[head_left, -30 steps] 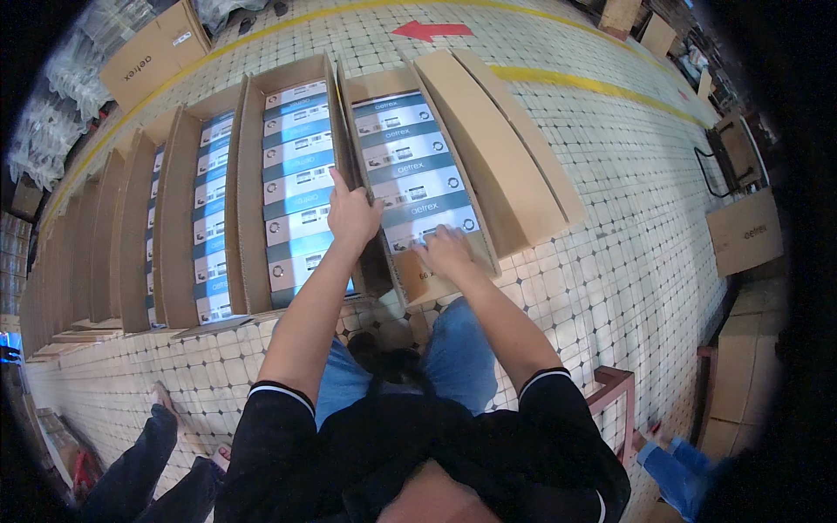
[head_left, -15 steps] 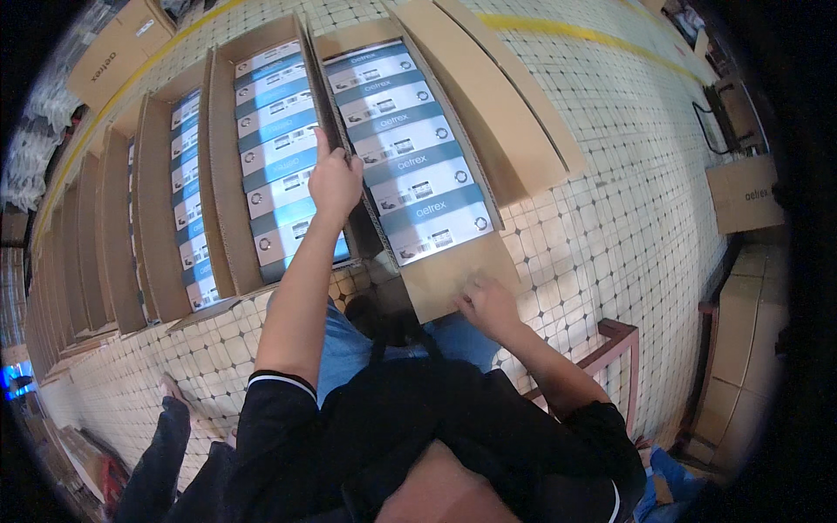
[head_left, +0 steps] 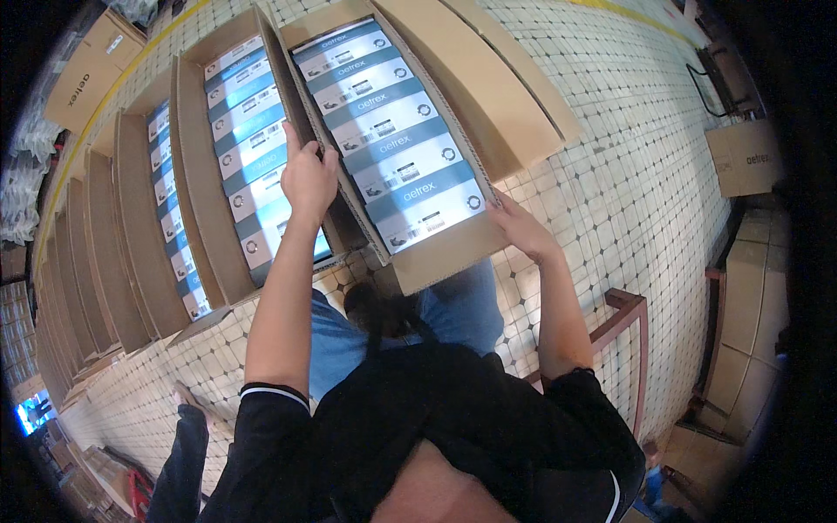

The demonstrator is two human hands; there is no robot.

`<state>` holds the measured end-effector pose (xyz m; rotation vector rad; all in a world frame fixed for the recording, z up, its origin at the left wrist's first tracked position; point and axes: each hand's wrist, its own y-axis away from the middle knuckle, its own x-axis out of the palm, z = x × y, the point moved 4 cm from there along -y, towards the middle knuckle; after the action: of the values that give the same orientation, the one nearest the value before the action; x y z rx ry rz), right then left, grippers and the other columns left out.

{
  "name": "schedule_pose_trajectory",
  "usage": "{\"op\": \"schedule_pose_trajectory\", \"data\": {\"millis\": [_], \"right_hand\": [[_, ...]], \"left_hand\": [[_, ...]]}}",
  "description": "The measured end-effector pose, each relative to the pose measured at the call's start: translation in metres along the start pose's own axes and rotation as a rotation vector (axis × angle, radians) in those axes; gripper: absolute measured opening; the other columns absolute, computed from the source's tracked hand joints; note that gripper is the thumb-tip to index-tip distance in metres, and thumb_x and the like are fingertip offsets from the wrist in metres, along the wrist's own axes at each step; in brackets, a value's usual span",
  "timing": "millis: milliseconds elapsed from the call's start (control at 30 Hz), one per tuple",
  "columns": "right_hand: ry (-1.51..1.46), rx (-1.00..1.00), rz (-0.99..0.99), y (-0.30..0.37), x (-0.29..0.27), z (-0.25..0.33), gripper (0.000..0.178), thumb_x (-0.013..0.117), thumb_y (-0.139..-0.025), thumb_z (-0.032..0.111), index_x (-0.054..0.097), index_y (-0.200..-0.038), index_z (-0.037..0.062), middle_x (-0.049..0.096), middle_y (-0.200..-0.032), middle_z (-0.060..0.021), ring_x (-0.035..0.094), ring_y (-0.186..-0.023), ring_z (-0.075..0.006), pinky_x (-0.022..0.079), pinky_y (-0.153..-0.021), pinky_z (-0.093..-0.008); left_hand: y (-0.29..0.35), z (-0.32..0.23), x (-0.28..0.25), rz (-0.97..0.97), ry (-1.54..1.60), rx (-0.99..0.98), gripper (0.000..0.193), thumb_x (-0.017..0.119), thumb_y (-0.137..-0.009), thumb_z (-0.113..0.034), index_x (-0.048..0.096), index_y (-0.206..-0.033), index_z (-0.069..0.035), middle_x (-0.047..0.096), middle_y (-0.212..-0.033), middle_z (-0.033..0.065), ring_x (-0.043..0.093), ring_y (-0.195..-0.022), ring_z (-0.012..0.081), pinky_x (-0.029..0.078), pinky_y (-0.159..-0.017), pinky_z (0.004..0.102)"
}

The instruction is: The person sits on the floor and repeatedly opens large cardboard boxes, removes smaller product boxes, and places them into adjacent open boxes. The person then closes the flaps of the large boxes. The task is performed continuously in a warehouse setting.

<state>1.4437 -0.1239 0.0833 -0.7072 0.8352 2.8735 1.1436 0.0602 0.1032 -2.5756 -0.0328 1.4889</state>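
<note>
Left hand (head_left: 309,180), index extended, others half-curled, at left side of open carton (head_left: 445,254) of shoeboxes (head_left: 384,132) between neighbouring cartons (head_left: 488,100); right hand (head_left: 523,228) touches its near right edge, both grips unclear.

Shoeboxes (head_left: 381,132) bear pale lettering (head_left: 420,191) and barcode labels (head_left: 408,172); the upper-left brown carton (head_left: 98,65) and right-hand brown carton (head_left: 739,174) bear dark lettering (head_left: 758,159).

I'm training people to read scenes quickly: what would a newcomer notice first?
Probably the open carton of blue-and-white boxes at upper centre, the left hand beside its left wall, the right hand at its near right corner. Then the row of cartons at left.
</note>
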Motion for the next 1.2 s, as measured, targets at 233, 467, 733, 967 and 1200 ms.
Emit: {"op": "schedule_pose_trajectory", "data": {"millis": [233,467,733,967,1200], "right_hand": [[0.052,-0.013,0.027,-0.013,0.025,0.000,0.075,0.039,-0.100,0.052,0.032,-0.147,-0.0061,0.044,-0.143,-0.0309,0.042,-0.136,-0.0410,0.032,-0.112,-0.0404],[0.227,0.097,0.085,-0.001,0.051,0.013,0.080,0.038,-0.099,0.055,0.025,-0.150,-0.0044,0.044,-0.141,-0.0331,0.044,-0.133,-0.0434,0.034,-0.111,-0.0404],[0.170,0.026,0.022,0.008,0.050,0.003,0.075,0.041,-0.100,0.050,0.026,-0.150,-0.0043,0.046,-0.139,-0.0340,0.045,-0.131,-0.0443,0.035,-0.110,-0.0400],[0.230,-0.211,-0.122,0.010,0.034,0.043,0.075,0.060,-0.095,0.031,0.023,-0.150,-0.0039,0.036,-0.147,-0.0293,0.035,-0.138,-0.0424,0.031,-0.113,-0.0449],[-0.556,-0.432,0.261,-0.135,0.008,0.202,0.070,0.052,-0.100,0.033,0.018,-0.154,0.0021,0.028,-0.153,-0.0257,0.033,-0.141,-0.0345,0.036,-0.111,-0.0423]], "left_hand": [[-0.010,0.000,-0.010,0.052,-0.038,-0.008,0.023,0.060,-0.087,-0.020,0.072,-0.096,-0.002,0.040,-0.149,0.0209,0.070,-0.087,0.0373,0.056,-0.077,0.0437],[-0.017,0.002,-0.005,0.006,-0.012,-0.056,0.068,0.062,-0.083,-0.013,0.038,-0.147,-0.013,0.039,-0.145,0.0261,0.067,-0.092,0.0426,0.055,-0.078,0.0488],[-0.123,0.011,0.006,0.023,-0.017,-0.217,0.081,0.062,-0.086,-0.028,0.022,-0.151,-0.002,0.048,-0.137,0.0306,0.061,-0.110,0.0434,0.051,-0.090,0.0498],[-0.155,0.032,0.014,0.109,-0.008,-0.368,0.041,0.049,-0.095,-0.036,0.053,-0.116,0.000,0.068,-0.107,0.0262,0.065,-0.104,0.0421,0.049,-0.090,0.0499],[-0.154,0.019,0.014,0.032,-0.012,-0.383,0.036,0.045,-0.100,-0.035,0.055,-0.109,-0.001,0.069,-0.091,0.0254,0.067,-0.088,0.0437,0.051,-0.080,0.0515]]}}
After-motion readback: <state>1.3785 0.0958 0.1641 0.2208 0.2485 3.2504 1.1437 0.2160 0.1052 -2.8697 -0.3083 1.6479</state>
